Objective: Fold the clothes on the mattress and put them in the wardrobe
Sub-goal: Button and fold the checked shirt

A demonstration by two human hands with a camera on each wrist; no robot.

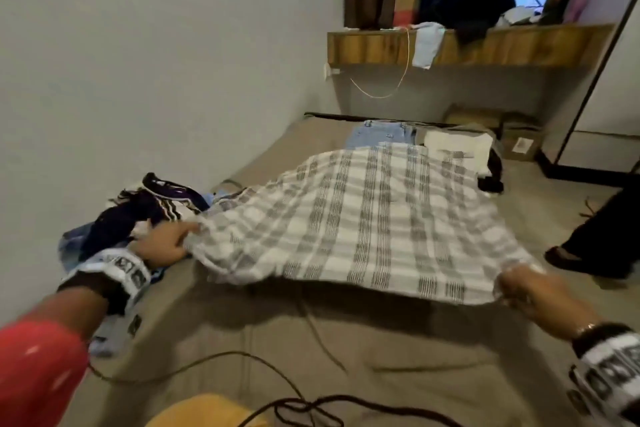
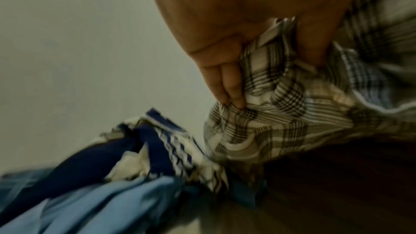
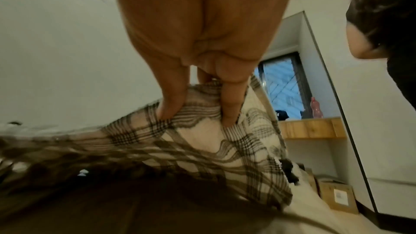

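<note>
A grey-and-white checked cloth (image 1: 349,218) is spread out and lifted over the mattress (image 1: 277,333). My left hand (image 1: 166,243) grips its near left corner, and the left wrist view shows the fingers (image 2: 227,84) bunching the checked cloth (image 2: 281,113). My right hand (image 1: 530,291) pinches the near right corner; in the right wrist view thumb and fingers (image 3: 231,106) clamp the checked cloth (image 3: 213,141). A heap of unfolded clothes (image 1: 138,218) in navy, blue and stripes lies by the wall at left. Folded jeans (image 1: 381,135) and folded white garments (image 1: 457,146) lie at the mattress's far end.
Dark cables (image 1: 242,364) trail across the near mattress. Another person's dark-clad leg and shoe (image 1: 585,250) stand at the right edge. A wooden shelf (image 1: 467,45) with clothes sits under the window. Cardboard boxes (image 1: 519,139) and a tall white wardrobe (image 1: 609,114) are at far right.
</note>
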